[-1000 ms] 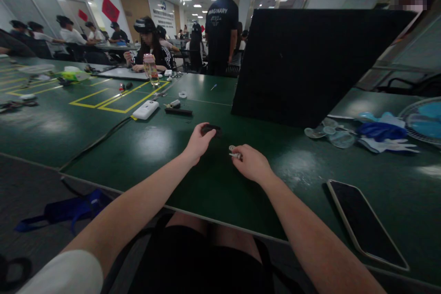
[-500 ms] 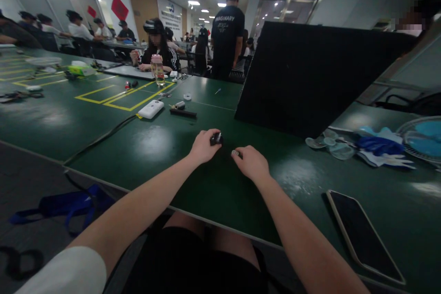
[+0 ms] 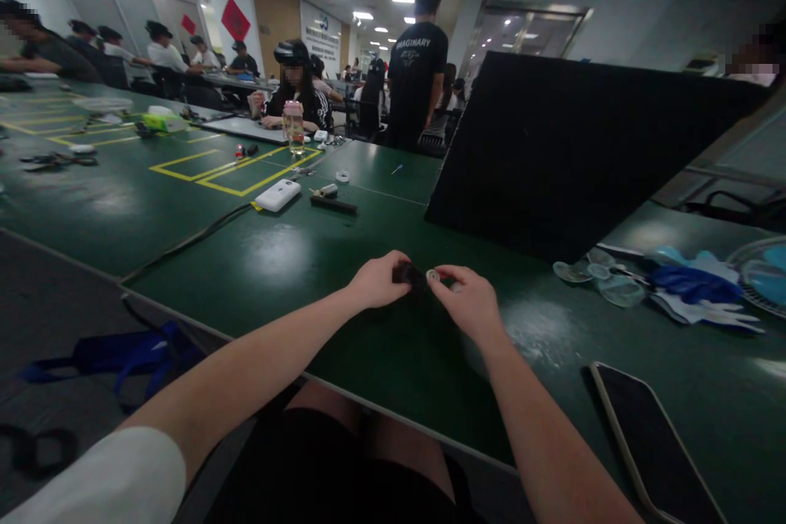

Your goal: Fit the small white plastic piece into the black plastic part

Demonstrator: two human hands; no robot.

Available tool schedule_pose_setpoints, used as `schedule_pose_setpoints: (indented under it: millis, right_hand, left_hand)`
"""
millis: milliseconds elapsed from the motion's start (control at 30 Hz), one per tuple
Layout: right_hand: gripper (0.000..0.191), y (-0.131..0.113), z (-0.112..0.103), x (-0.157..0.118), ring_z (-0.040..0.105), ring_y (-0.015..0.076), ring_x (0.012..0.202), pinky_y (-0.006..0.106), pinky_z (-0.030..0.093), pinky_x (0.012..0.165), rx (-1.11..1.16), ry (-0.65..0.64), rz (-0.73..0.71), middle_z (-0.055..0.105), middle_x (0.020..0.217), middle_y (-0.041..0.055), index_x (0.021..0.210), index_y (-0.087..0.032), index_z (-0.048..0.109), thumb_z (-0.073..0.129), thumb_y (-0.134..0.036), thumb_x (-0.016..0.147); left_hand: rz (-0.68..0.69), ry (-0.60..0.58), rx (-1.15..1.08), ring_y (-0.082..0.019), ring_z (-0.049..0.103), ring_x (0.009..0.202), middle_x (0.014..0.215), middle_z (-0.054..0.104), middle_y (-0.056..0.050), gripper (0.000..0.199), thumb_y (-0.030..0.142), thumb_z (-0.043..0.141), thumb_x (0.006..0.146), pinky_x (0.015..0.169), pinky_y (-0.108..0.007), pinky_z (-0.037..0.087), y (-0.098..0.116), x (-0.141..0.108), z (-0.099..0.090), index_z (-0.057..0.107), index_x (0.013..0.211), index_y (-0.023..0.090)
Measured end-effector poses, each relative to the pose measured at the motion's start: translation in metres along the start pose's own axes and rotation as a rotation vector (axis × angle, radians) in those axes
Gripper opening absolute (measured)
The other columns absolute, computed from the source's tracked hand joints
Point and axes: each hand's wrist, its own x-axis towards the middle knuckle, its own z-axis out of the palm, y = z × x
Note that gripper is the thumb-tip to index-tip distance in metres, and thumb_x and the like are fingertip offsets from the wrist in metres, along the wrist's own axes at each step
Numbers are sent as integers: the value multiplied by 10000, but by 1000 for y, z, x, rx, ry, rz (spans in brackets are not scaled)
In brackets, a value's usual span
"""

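Observation:
Over the green table (image 3: 344,360), my left hand (image 3: 381,281) is closed around a small black part (image 3: 408,273). My right hand (image 3: 467,299) pinches a small pale round piece (image 3: 432,275) between thumb and fingertips. The black part and the pale piece are close together, and whether they touch cannot be made out. Beyond my hands lie a dark bar (image 3: 333,204) and a small silvery cylinder (image 3: 326,191) beside it.
A large black panel (image 3: 577,147) stands tilted at the back right. Nearer are a phone (image 3: 657,442), blue and white gloves (image 3: 697,286) and clear fan-like blades (image 3: 620,286). A white device (image 3: 277,195) and a bottle (image 3: 294,128) stand left; a person (image 3: 295,90) sits across.
The gap between the black part and the pale piece has narrowed as my hands came closer together. The whole view has shifted slightly, moving the table items right and down in the picture.

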Motion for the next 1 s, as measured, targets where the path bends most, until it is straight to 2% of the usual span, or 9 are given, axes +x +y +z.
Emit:
schedule_pose_setpoints:
  millis: [100, 167, 300, 433, 567, 633, 733, 833, 1000]
  right_hand:
    - [272, -11, 5, -1, 655, 210, 930, 363, 518, 825, 46, -38, -154, 690, 1089, 55, 1071, -230, 719, 611, -390, 879]
    - [299, -11, 7, 0, 640, 220, 990, 374, 513, 861, 39, -59, -179, 669, 1116, 64, 1109, -228, 707, 631, -384, 865]
    - [407, 7, 5, 2, 623, 245, 1059, 411, 508, 910, 83, 5, -42, 625, 1199, 95, 1194, -206, 650, 670, -320, 803]
    - [389, 24, 8, 2, 677, 212, 917, 381, 567, 790, 353, -32, 135, 651, 1106, 84, 1199, -200, 588, 594, -211, 810]
    - [279, 13, 10, -1, 689, 212, 863, 370, 592, 714, 465, 47, 145, 675, 1040, 70, 1107, -208, 615, 617, -357, 871]
    - [320, 1, 8, -3, 689, 223, 869, 374, 590, 706, 449, 123, 101, 696, 1017, 78, 1093, -206, 637, 597, -457, 897]
    - [395, -14, 8, -6, 689, 233, 878, 409, 567, 787, 409, 197, 45, 737, 993, 102, 1081, -191, 681, 520, -523, 941]
    - [436, -18, 14, -4, 697, 246, 943, 425, 546, 855, 478, 194, 46, 755, 1044, 124, 1103, -184, 703, 507, -540, 947]
    - [412, -9, 30, 3, 706, 250, 1027, 404, 542, 884, 667, 135, 81, 753, 1086, 114, 1091, -185, 721, 580, -527, 911]
  left_hand:
    - [13, -55, 26, -264, 689, 962, 1029, 725, -60, 477, 333, 772, 720, 931, -427, 527, 3, -1, -1, 644, 1174, 260]
    - [17, -71, 50, -267, 692, 982, 1049, 728, -64, 486, 337, 766, 725, 950, -431, 521, 3, -1, -2, 641, 1188, 258]
    - [24, -71, 71, -271, 692, 1025, 1085, 730, -66, 489, 357, 762, 731, 968, -431, 515, 2, -1, -2, 636, 1192, 257]
    - [32, -87, 58, -261, 700, 1001, 1073, 736, -62, 471, 339, 759, 734, 943, -421, 527, 3, -1, -2, 637, 1181, 252]
    - [26, -92, 38, -266, 701, 1005, 1054, 741, -65, 459, 347, 763, 737, 943, -423, 526, 6, -3, -4, 645, 1171, 251]
    - [28, -95, 27, -270, 697, 1024, 1083, 737, -69, 476, 359, 768, 733, 957, -425, 520, 6, -3, -3, 643, 1180, 250]
    - [6, -110, 3, -271, 706, 982, 1085, 739, -79, 501, 394, 774, 728, 926, -424, 531, 4, -1, -1, 643, 1188, 240]
    - [-18, -130, -27, -266, 716, 921, 1047, 746, -87, 535, 440, 784, 715, 885, -424, 545, -1, 2, 3, 646, 1185, 225]
    - [9, -155, -73, -246, 724, 886, 1013, 753, -77, 561, 440, 799, 700, 873, -418, 548, -5, 4, 5, 637, 1185, 209]
